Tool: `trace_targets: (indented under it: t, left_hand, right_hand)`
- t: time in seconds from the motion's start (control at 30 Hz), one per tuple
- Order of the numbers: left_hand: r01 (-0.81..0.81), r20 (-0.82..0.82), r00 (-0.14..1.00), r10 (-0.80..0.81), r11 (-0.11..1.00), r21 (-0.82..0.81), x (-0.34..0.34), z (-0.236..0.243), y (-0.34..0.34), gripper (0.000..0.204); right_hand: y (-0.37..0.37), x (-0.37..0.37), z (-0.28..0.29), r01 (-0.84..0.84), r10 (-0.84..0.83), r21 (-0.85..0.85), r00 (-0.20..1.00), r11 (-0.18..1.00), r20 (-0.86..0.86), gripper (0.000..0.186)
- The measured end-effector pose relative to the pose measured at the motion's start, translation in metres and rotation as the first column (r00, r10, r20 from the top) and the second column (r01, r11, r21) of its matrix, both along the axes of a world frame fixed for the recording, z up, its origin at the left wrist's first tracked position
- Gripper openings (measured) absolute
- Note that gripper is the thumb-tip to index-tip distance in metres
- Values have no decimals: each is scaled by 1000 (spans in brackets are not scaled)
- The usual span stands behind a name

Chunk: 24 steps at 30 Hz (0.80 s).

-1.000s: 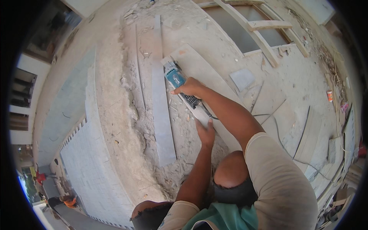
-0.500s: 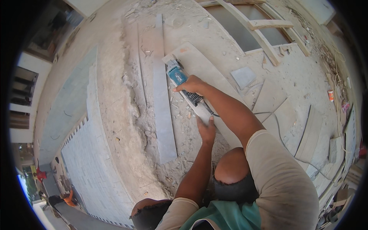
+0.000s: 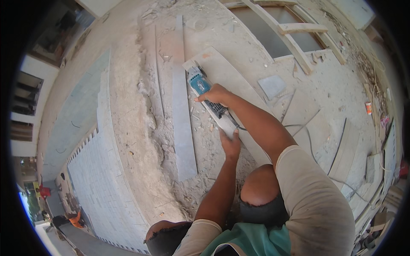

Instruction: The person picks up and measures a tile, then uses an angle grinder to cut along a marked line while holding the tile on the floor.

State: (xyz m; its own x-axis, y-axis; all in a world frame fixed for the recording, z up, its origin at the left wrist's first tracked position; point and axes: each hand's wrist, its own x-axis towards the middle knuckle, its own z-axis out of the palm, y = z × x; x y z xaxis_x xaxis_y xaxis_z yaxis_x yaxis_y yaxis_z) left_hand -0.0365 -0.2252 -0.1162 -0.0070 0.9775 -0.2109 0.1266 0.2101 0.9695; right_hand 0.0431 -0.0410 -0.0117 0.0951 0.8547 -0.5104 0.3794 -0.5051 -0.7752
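My right hand (image 3: 217,94) is wrapped round the body of a teal angle grinder (image 3: 199,84), whose head points away from me. The grinder sits over the left edge of a long pale slab (image 3: 239,89), and its disc is too small to make out. A narrow pale strip (image 3: 226,124) runs out from beneath the grinder. Its near end is held between the thumb and fingers of my left hand (image 3: 231,145). From the grinder's rear a dark cord (image 3: 311,147) trails off to the right.
Left of the grinder, a long grey tile strip (image 3: 184,123) lies on rubble. Beyond it runs a broken concrete edge (image 3: 147,111), with a tiled surface (image 3: 100,170) farther left. A wooden frame (image 3: 299,27) spans an opening at upper right. Tile offcuts (image 3: 272,86) lie at right.
The view has shifted very slightly. Both hands keep their grips, and the grinder stays at nearly the same place along the slab's edge.
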Motion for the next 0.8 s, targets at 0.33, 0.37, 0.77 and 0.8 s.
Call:
trace_targets:
  t: [0.33,0.37,0.77,0.8]
  left_hand:
    - [6,123,992,-7,1000,5,-1,1,-1,69]
    - [11,132,991,-11,1000,-3,-2,1,0,68]
    - [19,211,977,-9,999,-43,-3,3,0,76]
    - [22,213,977,-13,999,-42,-3,2,0,76]
  right_hand:
    - [-30,5,15,-25,25,-15,999,1000,23,75]
    - [-31,6,14,-21,22,-17,999,1000,35,75]
    - [-27,7,3,-30,30,-10,999,999,36,73]
    - [-27,7,2,-31,32,-11,999,999,31,72]
